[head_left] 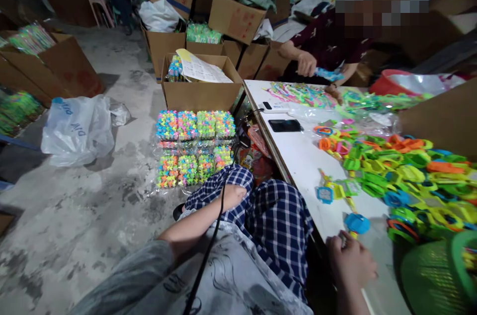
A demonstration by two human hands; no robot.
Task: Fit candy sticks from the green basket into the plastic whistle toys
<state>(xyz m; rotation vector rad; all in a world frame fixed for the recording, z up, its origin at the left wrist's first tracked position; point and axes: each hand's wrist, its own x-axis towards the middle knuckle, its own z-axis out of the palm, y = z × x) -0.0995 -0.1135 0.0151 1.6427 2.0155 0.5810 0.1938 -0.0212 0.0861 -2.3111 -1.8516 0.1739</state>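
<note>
My left hand (234, 196) rests on my left knee, over the blue checked trousers; its fingers are hidden. At the white table's (303, 161) near edge, my right hand (353, 259) is closed, with a small greyish thing between thumb and fingers that is too small to name. Just beyond it lies a toy watch with a round blue face (357, 224). Farther up the table is a watch with a square blue face (325, 195), beside yellow and green ones. A large heap of colourful plastic watches (410, 173) covers the right side of the table.
A green basket (428, 270) stands at the lower right. Across the table a person handles a blue item near colourful strips (301, 94). A black phone (285, 125) lies near the table edge. Bagged colourful pieces (187, 168) and an open carton (201, 95) are on the floor. A cable crosses my lap.
</note>
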